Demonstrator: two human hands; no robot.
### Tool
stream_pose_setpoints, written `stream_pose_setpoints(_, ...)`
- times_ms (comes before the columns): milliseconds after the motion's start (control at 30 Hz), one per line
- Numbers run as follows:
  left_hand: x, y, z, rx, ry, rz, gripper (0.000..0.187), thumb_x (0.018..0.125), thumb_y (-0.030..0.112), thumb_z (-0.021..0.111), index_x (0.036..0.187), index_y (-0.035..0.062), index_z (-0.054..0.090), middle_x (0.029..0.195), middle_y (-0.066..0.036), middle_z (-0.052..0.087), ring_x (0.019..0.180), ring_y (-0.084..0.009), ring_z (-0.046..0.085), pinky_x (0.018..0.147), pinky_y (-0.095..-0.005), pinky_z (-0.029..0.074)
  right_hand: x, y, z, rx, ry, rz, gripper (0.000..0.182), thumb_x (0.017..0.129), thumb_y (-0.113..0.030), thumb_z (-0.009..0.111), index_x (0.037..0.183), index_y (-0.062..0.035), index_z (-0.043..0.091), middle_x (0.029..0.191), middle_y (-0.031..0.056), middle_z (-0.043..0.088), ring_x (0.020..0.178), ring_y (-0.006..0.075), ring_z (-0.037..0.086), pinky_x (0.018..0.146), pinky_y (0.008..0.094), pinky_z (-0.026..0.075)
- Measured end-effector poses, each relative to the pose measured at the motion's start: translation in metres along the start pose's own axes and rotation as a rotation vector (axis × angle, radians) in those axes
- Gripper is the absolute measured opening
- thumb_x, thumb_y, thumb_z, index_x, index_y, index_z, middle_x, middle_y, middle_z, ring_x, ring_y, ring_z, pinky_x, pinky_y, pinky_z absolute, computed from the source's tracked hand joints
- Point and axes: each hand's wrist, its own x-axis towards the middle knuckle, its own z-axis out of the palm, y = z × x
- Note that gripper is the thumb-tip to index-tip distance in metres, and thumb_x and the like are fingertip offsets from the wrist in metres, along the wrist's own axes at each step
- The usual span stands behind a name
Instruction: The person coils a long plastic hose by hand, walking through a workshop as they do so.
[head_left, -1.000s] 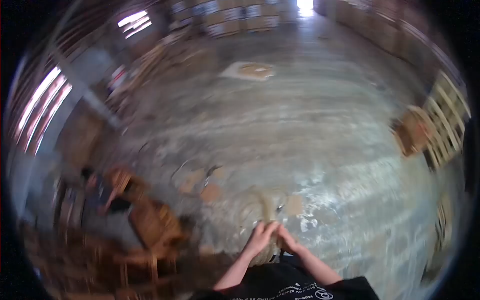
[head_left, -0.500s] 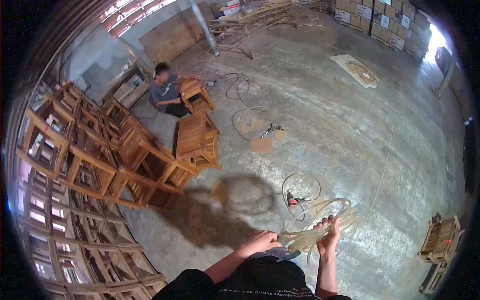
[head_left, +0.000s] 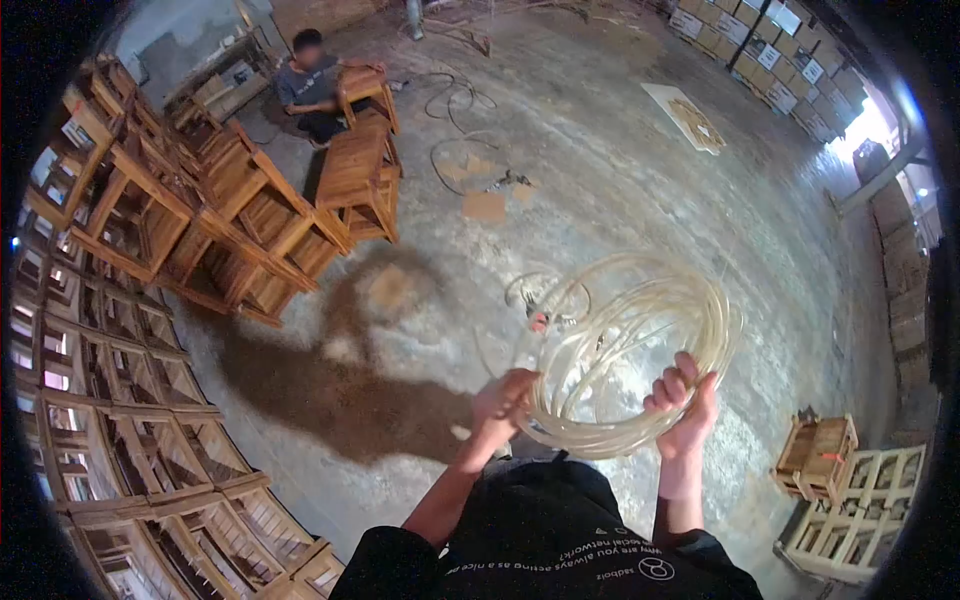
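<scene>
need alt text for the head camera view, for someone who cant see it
Seen from above, a person's left hand and right hand hold up a coil of pale translucent tubing over a concrete floor. Stacked wooden chair frames fill the left side, and another person sits working among them at the top.

Black shirt (head_left: pixel 560 540): upside-down white print, not clearly legible.

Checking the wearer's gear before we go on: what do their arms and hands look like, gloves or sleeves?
Both hands are bare, with no gloves. The left hand and right hand show no rings or watch that I can make out. The forearms are uncovered; black sleeves begin near the elbows. The black top carries white printed lettering and a small round logo.
</scene>
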Motion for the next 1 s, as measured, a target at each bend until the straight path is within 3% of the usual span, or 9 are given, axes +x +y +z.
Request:
stream_pose_setpoints(133,-0.027,0.057,-0.068,0.365,0.476,0.024,0.045,0.07,-0.012,0.055,0.11,0.0066,0.061,0.121,-0.014,0.053,0.109,-0.0298,0.056,0.085,-0.0349,0.051,-0.022,0.005,0.03,-0.026,0.248,-0.008,0.039,0.092,-0.046,0.05,0.106,-0.0097,0.05,0.077,0.0004,0.049,0.073,0.0157,0.052,0.067,0.0309,0.046)
stream_pose_setpoints(300,-0.077,0.07,-0.166,0.552,0.898,-0.112,0.051,0.064,-0.022,0.047,0.107,0.0029,0.058,0.112,-0.006,0.049,0.077,-0.0116,0.052,0.061,-0.023,0.045,-0.038,0.008,0.031,0.014,0.41,-0.058,0.031,0.092,-0.036,0.054,0.099,-0.0059,0.053,0.082,0.0033,0.055,0.077,0.0166,0.056,0.073,0.0283,0.047)
stream_pose_setpoints(400,-0.138,0.032,-0.224,0.164,1.124,-0.195,0.024,0.086,-0.001,0.044,0.103,0.0025,0.061,0.107,-0.004,0.052,0.081,-0.0118,0.051,0.064,-0.0236,0.044,-0.053,-0.016,0.01,0.02,0.439,-0.121,0.03,0.092,-0.035,0.055,0.098,-0.0053,0.054,0.083,0.0039,0.057,0.079,0.016,0.058,0.073,0.0282,0.049)
stream_pose_setpoints(433,-0.145,0.036,-0.228,0.465,1.085,0.074,0.022,0.091,0.009,0.045,0.105,0.0009,0.06,0.106,-0.005,0.054,0.084,-0.0125,0.052,0.067,-0.0254,0.045,-0.061,-0.028,-0.001,0.009,0.452,-0.147,0.03,0.092,-0.035,0.055,0.098,-0.0051,0.054,0.083,0.004,0.058,0.079,0.0158,0.058,0.073,0.0281,0.05)
stream_pose_setpoints(467,-0.163,0.031,-0.24,-0.006,1.145,0.106,0.029,0.095,0.021,0.043,0.106,0.0004,0.059,0.106,-0.006,0.056,0.085,-0.0154,0.054,0.071,-0.0287,0.045,-0.069,-0.04,-0.01,0.033,0.445,-0.152,0.031,0.091,-0.035,0.056,0.099,-0.005,0.055,0.083,0.0042,0.06,0.081,0.0155,0.06,0.073,0.0276,0.051)
stream_pose_setpoints(533,-0.181,0.023,-0.272,0.429,1.256,0.173,0.032,0.095,0.027,0.042,0.104,0.0014,0.059,0.099,-0.008,0.059,0.087,-0.0198,0.056,0.076,-0.0317,0.046,-0.089,-0.069,-0.043,0.045,0.483,-0.151,0.031,0.091,-0.035,0.056,0.099,-0.005,0.055,0.083,0.0047,0.06,0.081,0.015,0.06,0.073,0.0275,0.051)
stream_pose_setpoints(833,-0.1,0.195,-0.204,0.35,1.12,0.292,0.025,0.092,0.021,0.046,0.098,0.0017,0.061,0.087,-0.009,0.06,0.077,-0.0181,0.055,0.074,-0.0298,0.044,-0.163,-0.182,-0.221,-0.159,0.648,-0.169,0.024,0.09,-0.029,0.053,0.101,-0.008,0.054,0.079,0.0048,0.056,0.072,0.018,0.054,0.069,0.0313,0.046)
stream_pose_setpoints(967,-0.12,0.228,-0.261,0.525,1.125,-0.101,0.04,0.097,0.033,0.038,0.109,0.0007,0.057,0.104,-0.012,0.058,0.091,-0.0206,0.054,0.078,-0.0321,0.045,-0.192,-0.22,-0.32,-0.133,0.741,-0.159,0.021,0.088,-0.028,0.056,0.099,-0.0103,0.054,0.074,0.0027,0.052,0.07,0.017,0.052,0.068,0.0304,0.044)
stream_pose_setpoints(1000,-0.116,0.268,-0.235,0.55,0.976,0.176,0.04,0.096,0.034,0.038,0.11,0.0012,0.057,0.103,-0.012,0.057,0.091,-0.0216,0.054,0.08,-0.034,0.045,-0.195,-0.228,-0.34,-0.128,0.744,-0.163,0.021,0.087,-0.028,0.057,0.098,-0.0107,0.053,0.073,0.0022,0.051,0.069,0.0162,0.051,0.068,0.0301,0.044)
